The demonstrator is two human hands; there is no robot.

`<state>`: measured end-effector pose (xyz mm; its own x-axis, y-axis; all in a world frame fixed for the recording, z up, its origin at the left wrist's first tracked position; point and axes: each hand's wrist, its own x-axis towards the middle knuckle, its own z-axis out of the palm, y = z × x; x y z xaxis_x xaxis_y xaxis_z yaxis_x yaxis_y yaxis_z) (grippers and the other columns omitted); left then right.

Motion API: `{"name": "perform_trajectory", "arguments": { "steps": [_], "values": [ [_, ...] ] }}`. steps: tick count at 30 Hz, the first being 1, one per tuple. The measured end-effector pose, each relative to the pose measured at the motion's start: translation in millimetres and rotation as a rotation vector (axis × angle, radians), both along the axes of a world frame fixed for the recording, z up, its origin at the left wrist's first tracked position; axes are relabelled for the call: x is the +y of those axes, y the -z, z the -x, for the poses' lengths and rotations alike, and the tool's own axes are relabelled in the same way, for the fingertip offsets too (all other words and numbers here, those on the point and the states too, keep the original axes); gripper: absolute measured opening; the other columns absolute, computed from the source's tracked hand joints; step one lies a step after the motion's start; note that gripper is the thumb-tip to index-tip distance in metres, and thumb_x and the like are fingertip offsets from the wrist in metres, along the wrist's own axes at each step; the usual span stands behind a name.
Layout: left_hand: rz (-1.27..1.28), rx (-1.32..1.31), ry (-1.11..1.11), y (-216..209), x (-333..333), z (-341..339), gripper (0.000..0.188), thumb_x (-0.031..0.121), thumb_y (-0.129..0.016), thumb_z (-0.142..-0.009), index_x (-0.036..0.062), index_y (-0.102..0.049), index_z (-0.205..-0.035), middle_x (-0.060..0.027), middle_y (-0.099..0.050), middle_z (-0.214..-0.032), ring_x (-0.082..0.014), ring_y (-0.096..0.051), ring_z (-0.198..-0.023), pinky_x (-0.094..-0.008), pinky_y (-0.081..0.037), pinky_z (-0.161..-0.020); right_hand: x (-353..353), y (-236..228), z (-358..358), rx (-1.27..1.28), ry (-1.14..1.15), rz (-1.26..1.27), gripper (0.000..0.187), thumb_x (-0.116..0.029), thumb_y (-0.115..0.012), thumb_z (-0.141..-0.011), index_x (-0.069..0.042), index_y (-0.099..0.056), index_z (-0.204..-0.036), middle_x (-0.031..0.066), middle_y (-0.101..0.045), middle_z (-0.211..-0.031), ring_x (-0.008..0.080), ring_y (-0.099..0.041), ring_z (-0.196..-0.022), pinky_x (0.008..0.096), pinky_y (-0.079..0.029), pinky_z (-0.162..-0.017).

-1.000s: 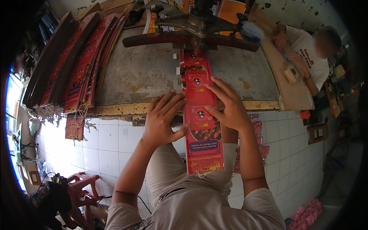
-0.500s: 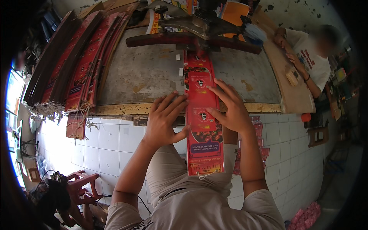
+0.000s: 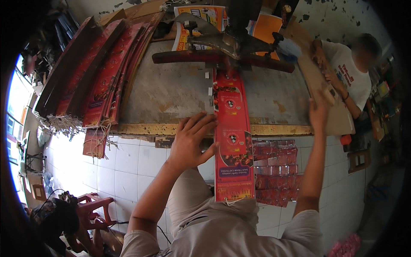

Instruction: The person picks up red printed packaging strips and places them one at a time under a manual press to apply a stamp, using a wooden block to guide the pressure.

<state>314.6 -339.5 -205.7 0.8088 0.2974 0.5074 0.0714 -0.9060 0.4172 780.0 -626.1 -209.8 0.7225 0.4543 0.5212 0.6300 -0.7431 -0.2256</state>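
A long red printed hanging strip (image 3: 232,124) lies across the grey tabletop (image 3: 167,94) and over its near edge toward my lap. White string hangs from its near end. The far end passes beneath a dark metal press (image 3: 231,53) with a wide crossbar. My left hand (image 3: 192,139) rests along the strip's left edge, fingers stretched out and thumb apart. Away to the right, my right hand (image 3: 319,113) is raised by the table's right end, nearest to a small wooden block (image 3: 329,94). Motion smears its fingers.
Stacks of similar red strips (image 3: 100,81) with strings stand at the left of the table. Red packets (image 3: 278,175) in rows lie on the tiled floor. A red stool (image 3: 92,210) stands lower left. Another person (image 3: 346,73) sits at the far right, arms on the brown board.
My right hand has left the strip and swung right toward the table's end. My left hand stays at the strip's left edge. The whole view has shifted slightly.
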Motion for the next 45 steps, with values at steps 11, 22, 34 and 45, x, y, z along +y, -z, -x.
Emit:
{"name": "perform_trajectory", "arguments": {
  "steps": [11, 22, 34, 45],
  "values": [
    [-0.109, 0.053, -0.067, -3, -3, -14, 0.068, 0.037, -0.074, -0.092, 0.0038, -0.064, -0.150, -0.0103, -0.061, -0.162, -0.0369, -0.051, -0.153, -0.0555, -0.038, -0.121, -74, -15, -112, -0.117, -0.062, 0.089, 0.043, -0.014, -0.064, -0.110, -0.006, -0.060, -0.153, 0.0241, -0.062, -0.146, 0.0460, -0.060, -0.135, 0.0524, -0.049, -0.113],
    [-0.133, 0.019, -0.063, 4, -1, -14, 0.069, 0.038, -0.073, -0.092, 0.0036, -0.063, -0.151, -0.0112, -0.060, -0.163, -0.0384, -0.053, -0.150, -0.0569, -0.038, -0.122, -20, -40, 129, 0.167, -0.508, -0.263, 0.038, -0.005, -0.068, -0.107, -0.004, -0.065, -0.145, 0.0167, -0.068, -0.142, 0.0328, -0.064, -0.135, 0.0447, -0.049, -0.117],
    [-0.129, 0.000, -0.063, 4, -1, -15, 0.069, 0.041, -0.073, -0.093, 0.0035, -0.065, -0.150, -0.0103, -0.061, -0.163, -0.0386, -0.054, -0.149, -0.0580, -0.038, -0.121, 108, -65, 254, 0.254, -1.012, -0.125, 0.044, -0.003, -0.078, -0.096, -0.010, -0.070, -0.139, 0.0122, -0.065, -0.138, 0.0359, -0.066, -0.127, 0.0470, -0.058, -0.102],
    [-0.124, -0.013, -0.054, 5, 0, -16, 0.069, 0.041, -0.072, -0.092, 0.0040, -0.065, -0.150, -0.0108, -0.062, -0.161, -0.0382, -0.056, -0.147, -0.0581, -0.040, -0.120, 193, -40, 206, 0.230, -1.016, -0.138, 0.038, -0.004, -0.074, -0.099, -0.004, -0.068, -0.137, 0.0135, -0.065, -0.137, 0.0390, -0.067, -0.124, 0.0462, -0.056, -0.104]
  ]
}}
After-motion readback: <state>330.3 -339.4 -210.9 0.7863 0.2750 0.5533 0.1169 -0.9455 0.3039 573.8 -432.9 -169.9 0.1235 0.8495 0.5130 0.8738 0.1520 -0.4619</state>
